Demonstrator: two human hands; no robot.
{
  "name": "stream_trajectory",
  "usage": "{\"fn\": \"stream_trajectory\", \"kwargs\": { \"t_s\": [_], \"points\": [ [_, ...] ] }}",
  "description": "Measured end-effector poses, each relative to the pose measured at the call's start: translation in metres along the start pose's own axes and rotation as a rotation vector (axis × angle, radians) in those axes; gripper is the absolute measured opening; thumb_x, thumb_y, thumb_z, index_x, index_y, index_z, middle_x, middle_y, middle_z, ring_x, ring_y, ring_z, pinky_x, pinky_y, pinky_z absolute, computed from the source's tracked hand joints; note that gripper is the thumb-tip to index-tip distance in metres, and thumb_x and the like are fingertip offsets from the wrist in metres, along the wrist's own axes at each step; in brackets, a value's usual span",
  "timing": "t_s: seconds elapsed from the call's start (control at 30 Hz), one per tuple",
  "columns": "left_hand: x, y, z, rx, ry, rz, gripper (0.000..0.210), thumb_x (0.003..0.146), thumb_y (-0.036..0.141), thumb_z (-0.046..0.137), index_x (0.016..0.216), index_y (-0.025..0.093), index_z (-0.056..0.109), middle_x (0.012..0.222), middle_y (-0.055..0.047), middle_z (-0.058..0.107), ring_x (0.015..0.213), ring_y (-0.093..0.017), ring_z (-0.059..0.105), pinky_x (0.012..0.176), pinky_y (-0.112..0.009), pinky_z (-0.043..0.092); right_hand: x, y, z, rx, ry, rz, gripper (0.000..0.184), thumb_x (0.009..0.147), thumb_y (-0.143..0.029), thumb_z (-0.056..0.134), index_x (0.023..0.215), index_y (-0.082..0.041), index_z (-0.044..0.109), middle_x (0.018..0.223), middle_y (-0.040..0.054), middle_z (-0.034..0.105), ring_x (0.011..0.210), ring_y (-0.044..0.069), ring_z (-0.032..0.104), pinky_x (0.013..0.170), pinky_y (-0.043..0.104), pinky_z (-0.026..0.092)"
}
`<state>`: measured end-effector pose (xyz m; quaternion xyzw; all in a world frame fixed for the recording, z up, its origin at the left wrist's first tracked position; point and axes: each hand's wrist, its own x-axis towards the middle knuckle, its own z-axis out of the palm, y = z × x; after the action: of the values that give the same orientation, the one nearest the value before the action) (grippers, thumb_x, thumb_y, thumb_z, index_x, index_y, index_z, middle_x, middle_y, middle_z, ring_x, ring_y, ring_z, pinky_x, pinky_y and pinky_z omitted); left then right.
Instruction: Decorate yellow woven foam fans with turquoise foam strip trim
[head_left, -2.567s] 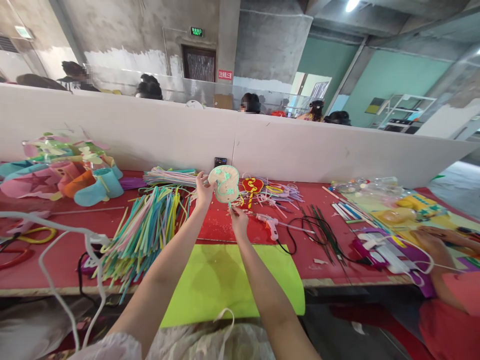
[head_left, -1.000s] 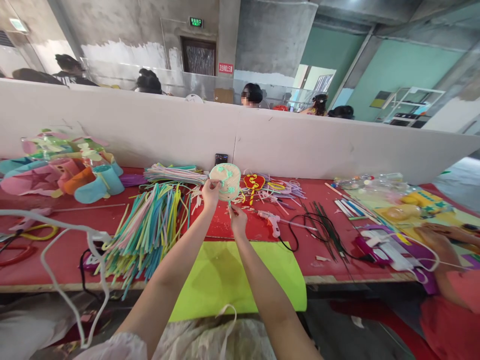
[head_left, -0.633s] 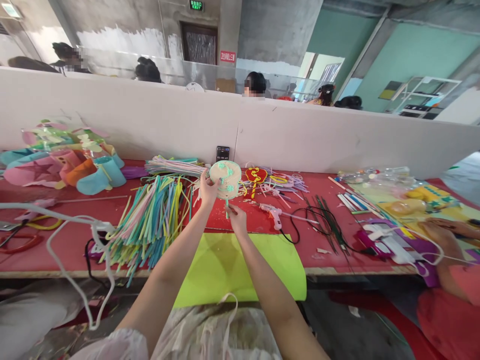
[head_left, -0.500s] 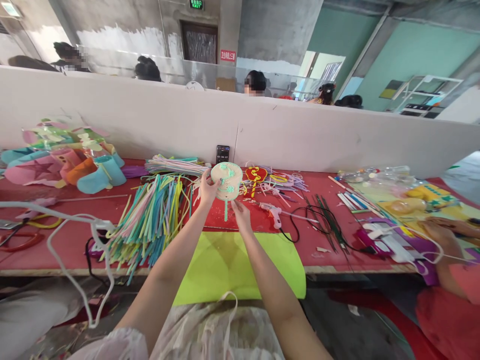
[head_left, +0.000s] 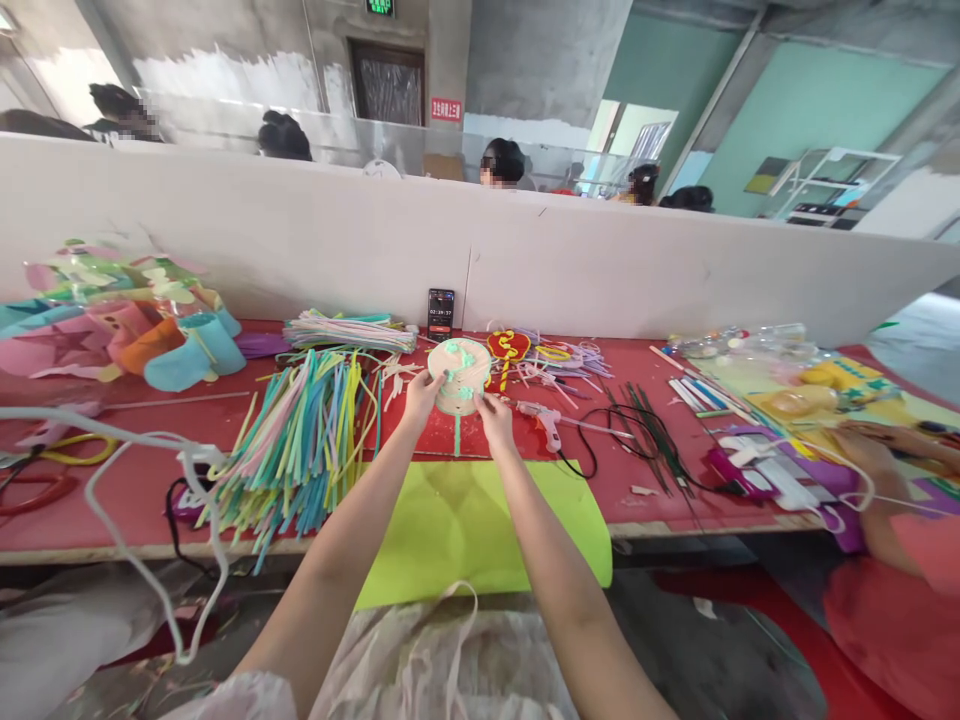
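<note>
A cream, fan-shaped craft piece with mint-green trim and a thin mint-green stem is held up in front of me over the table. My left hand grips its left edge, the thumb on the front face. On the lower right edge, the fingers of my right hand are pinched together. Just behind lies a red craft piece of similar shape with yellow trim. A pink glue gun rests right of my right hand. A big bundle of pastel pipe cleaners spreads left of my left hand.
A lime-green sheet covers the table's front edge. A phone leans on the white partition. Dark stems and a cable lie to the right, near a co-worker's hand. Felt boots are piled at left.
My right hand has moved up from beside the stem to the craft piece's lower right edge. The piece has shifted slightly down and right, and the whole view has moved a little.
</note>
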<state>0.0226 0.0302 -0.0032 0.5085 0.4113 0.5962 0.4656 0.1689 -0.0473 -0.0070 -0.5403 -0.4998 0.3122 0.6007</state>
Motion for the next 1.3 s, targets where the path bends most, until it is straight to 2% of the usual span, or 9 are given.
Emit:
{"fn": "stream_trajectory", "kwargs": {
  "t_s": [0.17, 0.23, 0.4, 0.53, 0.73, 0.87, 0.97, 1.1, 1.3],
  "points": [
    [0.000, -0.017, -0.007, -0.001, 0.072, -0.009, 0.040, 0.064, 0.042, 0.071, 0.089, 0.013, 0.065, 0.084, -0.007, 0.068, 0.074, -0.018, 0.061, 0.064, -0.026, 0.046, 0.004, -0.029, -0.013, -0.230, 0.193, -0.222, 0.033, 0.084, -0.029, 0.043, 0.109, -0.018, 0.060, 0.114, 0.0110, 0.062, 0.108, 0.022, 0.054, 0.095, 0.036, 0.039],
    [-0.001, -0.022, -0.007, 0.002, 0.093, -0.021, 0.038, 0.063, 0.042, 0.071, 0.088, 0.013, 0.065, 0.082, -0.007, 0.068, 0.073, -0.018, 0.061, 0.064, -0.026, 0.046, 0.008, -0.049, -0.018, -0.231, 0.139, -0.343, 0.029, 0.082, -0.021, 0.041, 0.101, -0.019, 0.063, 0.107, 0.0085, 0.064, 0.106, 0.020, 0.055, 0.095, 0.034, 0.040],
    [-0.005, -0.026, -0.009, -0.029, 0.085, 0.008, 0.037, 0.065, 0.042, 0.070, 0.091, 0.015, 0.064, 0.087, -0.007, 0.069, 0.075, -0.018, 0.063, 0.068, -0.028, 0.048, 0.018, -0.073, -0.016, -0.155, -0.070, -0.234, 0.024, 0.082, -0.038, 0.051, 0.090, -0.021, 0.065, 0.084, 0.0030, 0.069, 0.079, 0.018, 0.062, 0.076, 0.029, 0.046],
    [-0.006, -0.026, -0.014, 0.012, 0.086, 0.036, 0.033, 0.066, 0.043, 0.069, 0.084, 0.015, 0.062, 0.080, -0.005, 0.067, 0.072, -0.017, 0.062, 0.063, -0.026, 0.047, 0.022, -0.044, -0.007, -0.318, 0.050, -0.151, 0.051, 0.083, -0.056, 0.045, 0.048, -0.020, 0.054, 0.044, -0.0002, 0.049, 0.052, 0.013, 0.048, 0.063, 0.026, 0.040],
    [-0.006, -0.027, -0.020, 0.095, 0.120, 0.026, 0.032, 0.064, 0.044, 0.070, 0.075, 0.015, 0.060, 0.067, -0.002, 0.063, 0.061, -0.015, 0.057, 0.054, -0.023, 0.042, 0.015, 0.020, 0.001, -0.367, 0.249, -0.128, 0.054, 0.084, -0.058, 0.040, 0.044, -0.022, 0.037, 0.042, -0.0038, 0.031, 0.046, 0.010, 0.027, 0.052, 0.027, 0.028],
    [-0.005, -0.029, -0.020, 0.052, 0.110, 0.031, 0.036, 0.064, 0.044, 0.070, 0.083, 0.015, 0.061, 0.075, -0.004, 0.066, 0.065, -0.016, 0.060, 0.056, -0.024, 0.045, 0.015, 0.037, -0.003, -0.329, 0.312, -0.113, 0.048, 0.088, -0.054, 0.034, 0.056, -0.021, 0.047, 0.051, -0.0010, 0.047, 0.051, 0.012, 0.040, 0.058, 0.026, 0.035],
    [-0.005, -0.031, -0.020, -0.020, 0.106, 0.013, 0.038, 0.063, 0.044, 0.071, 0.086, 0.015, 0.061, 0.081, -0.006, 0.068, 0.071, -0.017, 0.062, 0.062, -0.026, 0.048, 0.016, 0.040, -0.005, -0.304, 0.354, -0.077, 0.042, 0.091, -0.048, 0.029, 0.085, -0.017, 0.058, 0.071, 0.0054, 0.059, 0.063, 0.016, 0.052, 0.065, 0.028, 0.040],
    [-0.003, -0.033, -0.021, -0.073, 0.125, 0.015, 0.040, 0.064, 0.043, 0.072, 0.091, 0.015, 0.062, 0.087, -0.007, 0.069, 0.077, -0.018, 0.064, 0.069, -0.028, 0.050, 0.016, 0.041, -0.005, -0.235, 0.298, -0.175, 0.039, 0.090, -0.026, 0.026, 0.122, -0.017, 0.046, 0.106, 0.0127, 0.059, 0.084, 0.017, 0.059, 0.075, 0.031, 0.045],
    [-0.002, -0.033, -0.022, -0.057, 0.143, 0.029, 0.037, 0.066, 0.042, 0.071, 0.090, 0.015, 0.063, 0.087, -0.008, 0.069, 0.079, -0.019, 0.064, 0.071, -0.029, 0.050, 0.019, 0.044, -0.006, -0.294, 0.291, -0.294, 0.033, 0.081, -0.016, 0.038, 0.108, -0.017, 0.057, 0.114, 0.0135, 0.056, 0.108, 0.020, 0.053, 0.091, 0.036, 0.043]
  ]
}}
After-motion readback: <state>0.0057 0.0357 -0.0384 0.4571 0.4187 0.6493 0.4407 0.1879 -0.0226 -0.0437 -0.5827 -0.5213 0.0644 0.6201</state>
